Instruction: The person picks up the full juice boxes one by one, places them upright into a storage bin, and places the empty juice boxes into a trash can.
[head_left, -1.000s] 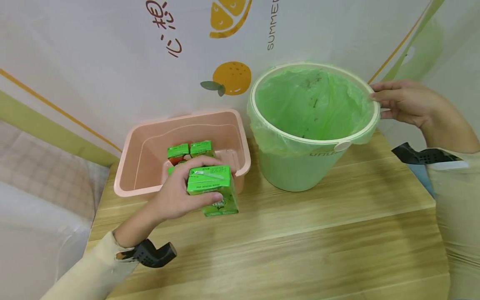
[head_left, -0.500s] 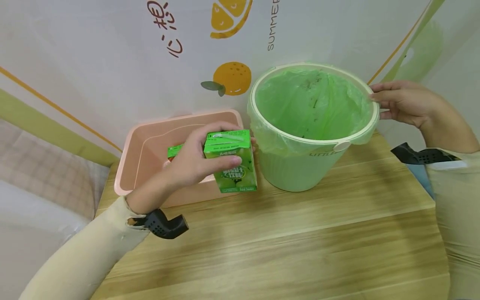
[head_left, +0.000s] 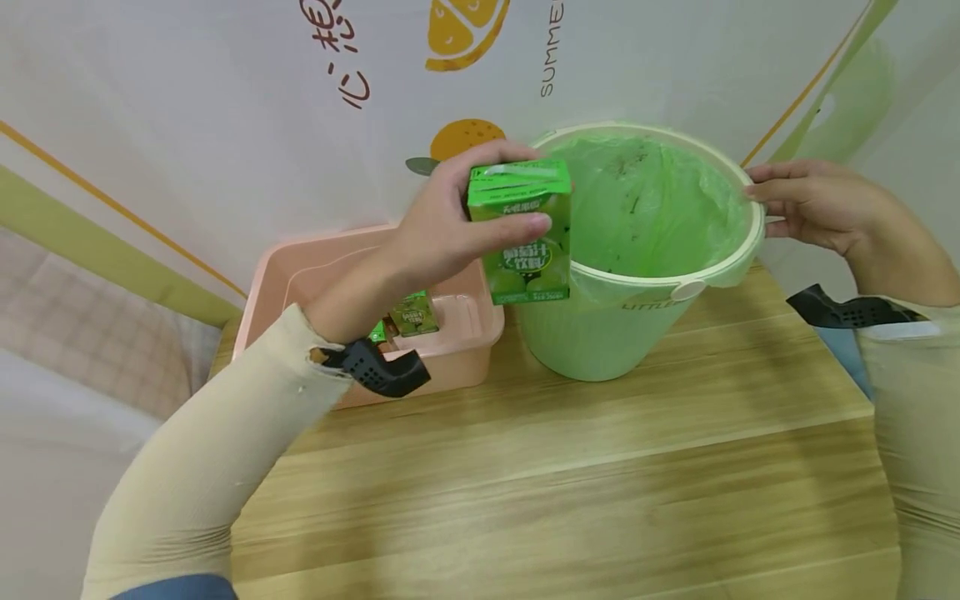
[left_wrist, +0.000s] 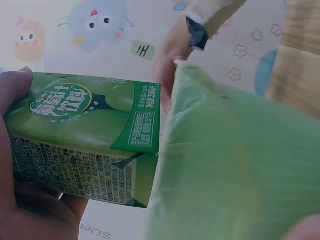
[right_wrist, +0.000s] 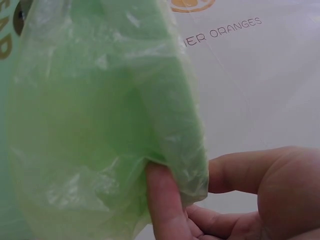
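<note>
Since a second ago the left hand [head_left: 442,229] has lifted the green juice carton [head_left: 521,229] from in front of the pink basin [head_left: 480,329] up to the near-left rim of the green bin [head_left: 720,271], fingers and thumb clamped round it. The right hand [head_left: 813,204] stays on the bin's far-right rim, fingers curled over the green bag liner [right_wrist: 110,125]. More green cartons [head_left: 408,315] lie in the basin, partly hidden by the left forearm, on the wooden table [head_left: 600,475].
</note>
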